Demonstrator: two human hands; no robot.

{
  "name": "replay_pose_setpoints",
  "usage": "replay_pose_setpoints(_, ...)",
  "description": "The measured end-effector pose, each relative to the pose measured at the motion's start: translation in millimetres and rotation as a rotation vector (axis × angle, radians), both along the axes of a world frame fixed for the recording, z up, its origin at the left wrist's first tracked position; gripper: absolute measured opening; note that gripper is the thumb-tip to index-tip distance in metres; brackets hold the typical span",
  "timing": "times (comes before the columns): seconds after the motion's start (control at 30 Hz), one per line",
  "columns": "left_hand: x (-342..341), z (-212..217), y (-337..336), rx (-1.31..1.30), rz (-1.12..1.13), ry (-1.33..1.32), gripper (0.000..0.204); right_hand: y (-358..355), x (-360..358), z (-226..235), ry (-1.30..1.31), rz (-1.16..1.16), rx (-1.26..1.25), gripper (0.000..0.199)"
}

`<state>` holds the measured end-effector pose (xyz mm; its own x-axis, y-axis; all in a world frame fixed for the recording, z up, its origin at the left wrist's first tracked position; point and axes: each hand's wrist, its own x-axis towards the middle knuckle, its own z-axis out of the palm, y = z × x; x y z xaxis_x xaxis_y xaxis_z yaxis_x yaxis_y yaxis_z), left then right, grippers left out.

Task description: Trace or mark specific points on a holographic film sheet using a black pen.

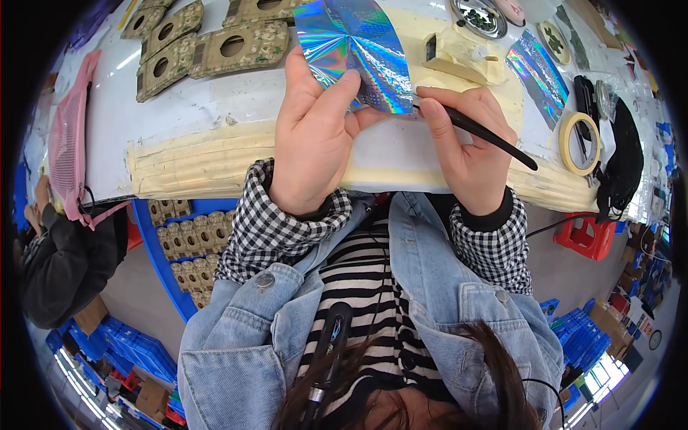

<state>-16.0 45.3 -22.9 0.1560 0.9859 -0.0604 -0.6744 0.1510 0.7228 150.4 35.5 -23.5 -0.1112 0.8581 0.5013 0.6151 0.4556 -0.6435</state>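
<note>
My left hand (pixel 313 136) grips a shiny blue holographic sheet (pixel 362 39) by its lower part, thumb on top and the other fingers underneath. The sheet is tilted up over the white table (pixel 222 100). Between the thumb and fingers of my right hand (pixel 474 154) is a pair of black tweezers (pixel 494 136). Their tips are beside the lower right corner of the sheet, too small to tell whether they touch or pinch anything. Beyond the sheet, to the right, sits a cream tape-covered block (pixel 462 61) with a small dark window.
Several camouflage parts with round holes (pixel 240 54) lie at the far left. On the right are another holographic sheet (pixel 537 79), a tape roll (pixel 579 143) and a metal dish (pixel 481 18) of green pieces. A blue tray (pixel 163 265) of camouflage parts and a co-worker's dark sleeve (pixel 64 258) are left.
</note>
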Motion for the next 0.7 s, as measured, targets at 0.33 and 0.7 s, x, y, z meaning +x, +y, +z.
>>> replay_pose_setpoints(0.33, -0.2, -3.1, 1.1, -0.004, -0.027, 0.086, 0.029, -1.4, 3.0, -0.9, 0.051, -0.018, 0.002, 0.011)
replay_pose_setpoints(0.7, -7.8, 10.4, -3.0, 0.000, 0.090, 0.142, 0.027, -1.8, 2.5, 3.4, 0.081, -0.015, 0.008, 0.010)
